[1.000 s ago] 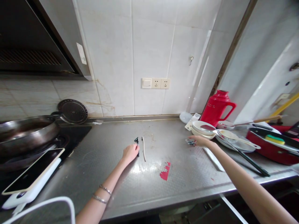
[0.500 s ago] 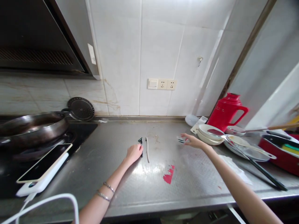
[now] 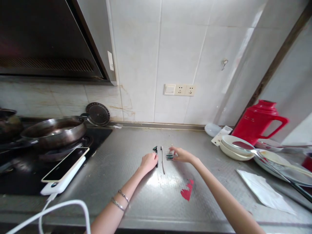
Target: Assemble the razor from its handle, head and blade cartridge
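My left hand [image 3: 149,161] is closed around the handle of a dark razor [image 3: 156,164], its head pointing away from me at the counter's middle. Just right of it lies a thin whitish stick [image 3: 163,162], slightly bent; its kind is unclear. My right hand [image 3: 182,155] pinches a small clear piece with dark bars [image 3: 169,156], perhaps a pack of razor cartridges, close to the stick's right side. Nearer to me, a torn red scrap [image 3: 187,190] lies flat on the steel counter [image 3: 112,195].
On the left, a pan [image 3: 55,133] sits on the black stove, with a phone [image 3: 65,164] on a white power bank [image 3: 63,180] at its edge. White bowls [image 3: 236,151], a red thermos [image 3: 258,122], a ladle and a white tissue [image 3: 264,191] occupy the right.
My right hand has moved left with the clear, dark-barred piece, from near the bowls to beside the stick. My left hand keeps hold of the razor. The view has shifted left.
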The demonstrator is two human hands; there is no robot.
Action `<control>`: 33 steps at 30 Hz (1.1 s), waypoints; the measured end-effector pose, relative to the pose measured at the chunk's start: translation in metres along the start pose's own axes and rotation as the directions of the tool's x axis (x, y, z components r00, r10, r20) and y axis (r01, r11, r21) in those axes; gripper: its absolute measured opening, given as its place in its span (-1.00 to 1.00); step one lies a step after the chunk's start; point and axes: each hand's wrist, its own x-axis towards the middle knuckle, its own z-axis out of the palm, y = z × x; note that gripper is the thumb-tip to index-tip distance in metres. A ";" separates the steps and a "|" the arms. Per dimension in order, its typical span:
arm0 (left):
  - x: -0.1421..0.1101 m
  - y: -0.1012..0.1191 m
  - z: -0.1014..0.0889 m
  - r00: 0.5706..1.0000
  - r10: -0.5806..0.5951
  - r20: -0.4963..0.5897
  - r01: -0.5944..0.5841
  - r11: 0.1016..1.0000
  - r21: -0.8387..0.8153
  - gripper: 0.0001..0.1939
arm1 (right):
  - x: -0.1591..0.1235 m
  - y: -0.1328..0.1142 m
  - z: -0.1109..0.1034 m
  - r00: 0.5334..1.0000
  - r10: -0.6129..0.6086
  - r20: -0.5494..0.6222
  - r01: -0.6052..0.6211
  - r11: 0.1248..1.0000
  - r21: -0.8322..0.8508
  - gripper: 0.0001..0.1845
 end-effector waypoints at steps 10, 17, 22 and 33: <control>-0.001 0.001 -0.001 0.999 -0.020 0.026 0.019 1.000 0.003 -0.61 | 0.006 -0.002 0.003 1.000 -0.023 -0.003 0.023 1.000 -0.017 -0.37; 0.000 0.000 0.001 1.000 -0.011 0.004 0.011 1.000 0.005 -0.63 | 0.002 -0.001 -0.001 0.999 -0.014 -0.036 0.013 0.999 -0.039 -0.32; 0.002 -0.002 0.006 1.000 -0.011 -0.007 0.011 1.000 0.004 -0.66 | -0.013 -0.029 0.000 0.959 0.074 -0.272 -0.101 0.991 -0.088 -0.65; 0.000 0.001 0.005 0.998 -0.053 -0.014 0.053 0.998 -0.026 -0.71 | -0.028 -0.099 0.044 0.933 0.322 -0.160 -0.353 0.905 -0.238 -0.61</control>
